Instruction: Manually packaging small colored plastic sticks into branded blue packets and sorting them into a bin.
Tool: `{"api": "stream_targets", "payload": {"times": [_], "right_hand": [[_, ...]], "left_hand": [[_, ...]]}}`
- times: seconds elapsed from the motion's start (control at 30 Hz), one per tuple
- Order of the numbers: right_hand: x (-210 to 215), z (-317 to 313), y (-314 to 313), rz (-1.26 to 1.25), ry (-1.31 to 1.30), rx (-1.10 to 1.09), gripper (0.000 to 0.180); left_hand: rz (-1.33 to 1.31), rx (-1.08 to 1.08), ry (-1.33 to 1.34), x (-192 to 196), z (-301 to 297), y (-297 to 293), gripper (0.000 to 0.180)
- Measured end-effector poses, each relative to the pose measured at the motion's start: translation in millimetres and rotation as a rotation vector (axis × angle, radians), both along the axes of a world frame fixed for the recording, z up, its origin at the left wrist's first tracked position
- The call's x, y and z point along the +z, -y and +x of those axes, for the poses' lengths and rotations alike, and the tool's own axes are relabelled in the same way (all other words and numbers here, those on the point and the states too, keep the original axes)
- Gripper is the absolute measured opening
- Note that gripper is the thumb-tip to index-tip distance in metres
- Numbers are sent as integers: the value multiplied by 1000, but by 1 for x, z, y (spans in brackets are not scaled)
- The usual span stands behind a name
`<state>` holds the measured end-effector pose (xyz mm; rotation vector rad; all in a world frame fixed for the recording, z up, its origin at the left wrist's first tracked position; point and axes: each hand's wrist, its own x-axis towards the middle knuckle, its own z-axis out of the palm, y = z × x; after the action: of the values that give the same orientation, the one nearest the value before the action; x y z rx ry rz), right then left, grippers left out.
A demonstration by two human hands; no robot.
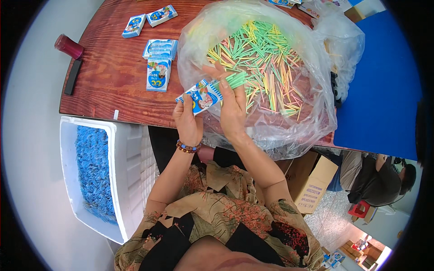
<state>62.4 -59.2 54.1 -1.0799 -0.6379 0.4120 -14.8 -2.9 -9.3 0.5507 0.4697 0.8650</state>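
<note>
My left hand [187, 121] grips a small blue-and-white packet [204, 96] by its lower left end, above the table's front edge. At the packet's other end, my right hand [232, 113] pinches a bundle of pale green sticks [237, 79]. Whether the stick ends are inside the packet or only against it, I cannot tell. Beyond my hands lies a wide-open clear plastic bag [192, 38] with a loose heap of green, yellow and pink sticks [266, 54]. Left of the bag, several matching packets [158, 74] lie overlapping. Farther back are two more packets [134, 25], [162, 16].
A white bin [115, 180] of small blue pieces [92, 167] stands left below the wooden table [104, 86]. A dark red cylinder [68, 46] and black bar [73, 77] sit at the left edge. Rightward are a blue surface [375, 90], a cardboard box [316, 185] and another person [377, 180].
</note>
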Motion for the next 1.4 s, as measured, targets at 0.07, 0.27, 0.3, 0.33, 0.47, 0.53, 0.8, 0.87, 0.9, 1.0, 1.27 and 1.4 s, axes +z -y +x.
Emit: {"api": "stream_targets", "payload": {"times": [0.07,0.27,0.3,0.33,0.47,0.53,0.8,0.87,0.9,1.0,1.27,1.4], "right_hand": [[-1,-6,-1,-33,31,-54,21],[-7,-12,-3,117,-95,-75,25],[-7,-12,1,69,-220,-16,27],[-8,-12,3,19,-343,43,29],[-18,-3,1,70,-101,-35,39],[-19,-4,0,51,-91,-41,46],[-15,15,19,-182,105,33,44],[-19,47,30,-176,145,-24,40],[-25,73,38,-455,286,-51,33],[-31,116,52,-892,710,-137,23],[-46,145,36,-1122,1339,-19,13],[-37,153,38,-1110,1142,101,8]], "left_hand": [[-33,4,13,0,3,2,22],[8,29,64,-9,6,1,22],[22,21,78,-10,6,0,22],[35,14,93,-11,5,-1,22],[-28,-3,86,-5,10,2,21],[-56,-36,131,-6,12,1,22],[-165,-98,162,-13,6,-7,23],[-158,-78,156,-13,1,-12,23],[-122,-79,159,-16,-2,-15,23],[-97,-83,172,-18,0,-13,22],[-117,-99,144,-30,-2,-14,19],[-131,-88,158,-26,-4,-14,19]]}}
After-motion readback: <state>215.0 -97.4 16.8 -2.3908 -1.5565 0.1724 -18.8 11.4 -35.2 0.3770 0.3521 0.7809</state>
